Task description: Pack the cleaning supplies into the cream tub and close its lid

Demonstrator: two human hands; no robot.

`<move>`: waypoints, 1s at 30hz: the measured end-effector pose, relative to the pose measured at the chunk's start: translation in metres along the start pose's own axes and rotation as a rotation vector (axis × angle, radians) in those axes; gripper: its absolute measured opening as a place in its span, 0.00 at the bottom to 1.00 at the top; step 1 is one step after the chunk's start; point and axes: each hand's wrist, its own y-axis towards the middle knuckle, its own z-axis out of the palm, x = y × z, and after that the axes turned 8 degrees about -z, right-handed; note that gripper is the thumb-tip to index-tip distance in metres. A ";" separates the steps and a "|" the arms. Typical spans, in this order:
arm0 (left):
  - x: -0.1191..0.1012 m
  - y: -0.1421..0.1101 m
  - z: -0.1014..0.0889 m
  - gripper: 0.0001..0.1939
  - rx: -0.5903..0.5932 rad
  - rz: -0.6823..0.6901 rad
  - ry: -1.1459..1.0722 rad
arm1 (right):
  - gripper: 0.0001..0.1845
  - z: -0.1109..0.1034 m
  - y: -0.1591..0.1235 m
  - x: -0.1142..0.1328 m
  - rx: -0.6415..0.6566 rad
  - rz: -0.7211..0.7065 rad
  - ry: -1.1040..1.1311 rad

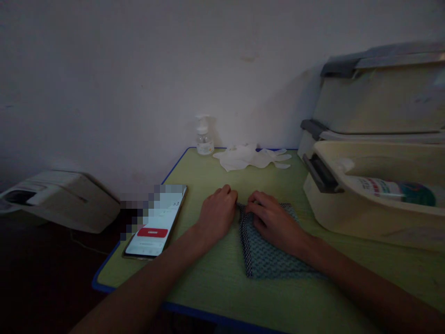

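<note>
A blue-grey textured cloth (267,262) with a dark checked border lies flat on the green table, right of the middle. My left hand (219,206) is closed at the cloth's upper left corner, its fingertips pinching the edge there. Over the upper part of the cloth rests my right hand (273,220), fingers curled close to the same corner. What its fingertips grip is partly hidden beneath the hand, but they press on the cloth.
Left on the table (194,287) lies a lit phone (153,234). A pump bottle (205,141) and white gloves (243,157) are at the back edge. A cream bin (347,218) holding a bottle (392,190) stands right, before stacked boxes (375,102). A white box-like object (69,199) sits beyond the left edge.
</note>
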 end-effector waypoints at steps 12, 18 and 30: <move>0.000 0.011 0.020 0.12 -0.109 -0.213 -0.720 | 0.13 -0.003 -0.003 0.000 -0.036 -0.029 -0.093; 0.000 0.014 0.025 0.06 -0.036 -0.257 -0.998 | 0.14 -0.006 -0.004 0.001 0.008 -0.012 -0.026; -0.002 0.012 0.027 0.08 0.010 -0.173 -0.922 | 0.12 -0.003 -0.008 -0.001 -0.011 -0.137 -0.108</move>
